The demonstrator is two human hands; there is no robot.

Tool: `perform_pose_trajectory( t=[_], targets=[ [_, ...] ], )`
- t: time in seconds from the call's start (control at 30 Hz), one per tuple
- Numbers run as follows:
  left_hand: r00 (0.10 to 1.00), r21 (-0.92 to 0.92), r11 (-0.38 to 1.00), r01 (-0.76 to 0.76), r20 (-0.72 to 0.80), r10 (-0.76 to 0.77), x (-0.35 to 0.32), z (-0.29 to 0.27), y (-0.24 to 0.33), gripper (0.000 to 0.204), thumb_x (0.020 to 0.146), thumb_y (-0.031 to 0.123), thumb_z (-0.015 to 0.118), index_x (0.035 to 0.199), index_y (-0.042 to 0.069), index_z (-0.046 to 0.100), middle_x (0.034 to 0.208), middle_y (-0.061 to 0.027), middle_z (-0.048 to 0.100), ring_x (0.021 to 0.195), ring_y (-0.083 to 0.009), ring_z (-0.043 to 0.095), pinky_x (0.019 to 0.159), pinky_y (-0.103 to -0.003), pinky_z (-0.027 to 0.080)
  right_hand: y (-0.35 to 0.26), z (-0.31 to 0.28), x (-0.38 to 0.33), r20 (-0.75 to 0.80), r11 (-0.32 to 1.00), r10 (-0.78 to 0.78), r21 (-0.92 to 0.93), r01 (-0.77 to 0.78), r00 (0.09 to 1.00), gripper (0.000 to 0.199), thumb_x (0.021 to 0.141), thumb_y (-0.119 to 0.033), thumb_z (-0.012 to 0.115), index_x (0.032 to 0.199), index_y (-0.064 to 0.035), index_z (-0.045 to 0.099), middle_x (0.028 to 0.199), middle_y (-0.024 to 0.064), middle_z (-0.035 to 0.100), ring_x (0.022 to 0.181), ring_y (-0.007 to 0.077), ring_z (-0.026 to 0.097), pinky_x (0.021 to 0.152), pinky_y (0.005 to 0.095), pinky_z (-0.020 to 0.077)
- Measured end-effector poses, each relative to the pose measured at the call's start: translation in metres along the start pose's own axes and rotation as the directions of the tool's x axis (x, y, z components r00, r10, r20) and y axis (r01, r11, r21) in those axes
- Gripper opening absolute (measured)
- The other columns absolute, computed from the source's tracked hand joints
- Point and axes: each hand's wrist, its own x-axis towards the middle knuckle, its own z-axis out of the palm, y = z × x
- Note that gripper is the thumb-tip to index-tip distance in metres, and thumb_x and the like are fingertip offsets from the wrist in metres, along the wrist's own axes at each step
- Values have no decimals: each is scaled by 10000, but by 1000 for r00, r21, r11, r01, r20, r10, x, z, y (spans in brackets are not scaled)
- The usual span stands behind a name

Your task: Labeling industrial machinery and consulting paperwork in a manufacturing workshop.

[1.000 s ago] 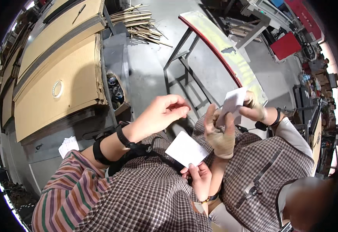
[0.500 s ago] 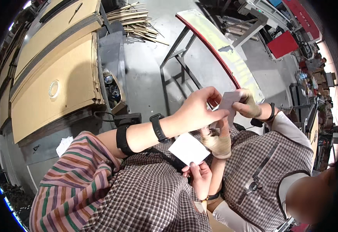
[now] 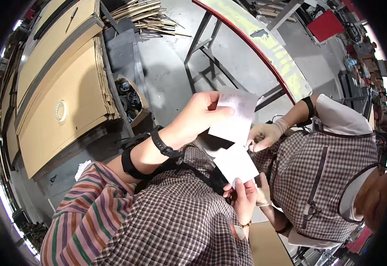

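Observation:
My left hand (image 3: 202, 116) pinches a white slip of paper (image 3: 230, 127) with faint handwriting, thumb on its face. Just below, my right hand (image 3: 245, 197) holds a second white slip of paper (image 3: 235, 165) by its lower edge, and no writing shows on it. The lower corner of the written slip meets or overlaps the top of the other one. A co-worker's gloved hand (image 3: 266, 134) is close beside the papers on the right; I cannot tell whether it touches them. The co-worker's other gloved hand (image 3: 263, 193) is next to my right hand.
Cardboard sheets (image 3: 65, 84) lie stacked at the left with a roll of tape (image 3: 60, 111) on top. A box of dark parts (image 3: 133, 99) stands beside them. Ahead is a red-edged panel (image 3: 264, 48) on a metal stand, and wood strips (image 3: 144, 17) lie on the floor.
My left hand now holds the written slip, which the co-worker's gloved hands also gripped before. Those hands have drawn back. My right hand and its slip have shifted slightly right.

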Motion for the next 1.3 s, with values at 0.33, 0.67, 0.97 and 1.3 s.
perform_pose_trajectory(
  t=[0.33,0.67,0.97,1.3],
  targets=[
    [973,77,971,227,33,-230,14,15,-24,171,846,92,629,936,-54,625,793,-27,643,716,-70,580,643,-222,465,-19,-7,16,-360,982,-119,95,164,925,142,972,-131,479,940,-3,532,715,82,610,558,120,558,515,231,461],
    [974,446,884,143,97,-206,26,59,-27,128,884,77,588,911,-47,603,755,2,609,698,-34,539,599,-211,445,-50,-19,-16,-420,969,-184,76,237,889,234,921,-40,501,1114,88,538,1052,118,616,930,155,564,832,294,439],
    [821,425,868,257,377,-428,17,101,-47,226,960,150,469,998,-42,580,779,-3,595,690,-52,504,618,-233,431,-33,-32,-34,-492,972,-59,171,162,869,206,814,60,633,1019,56,624,1001,67,659,912,118,595,841,263,451],
    [576,509,822,257,602,-553,-29,159,-69,228,979,181,495,933,-32,564,715,28,531,667,-11,445,572,-197,390,13,-60,-99,-648,928,-109,206,311,754,166,800,67,645,966,64,641,926,69,676,798,88,609,721,228,474]
  ],
)
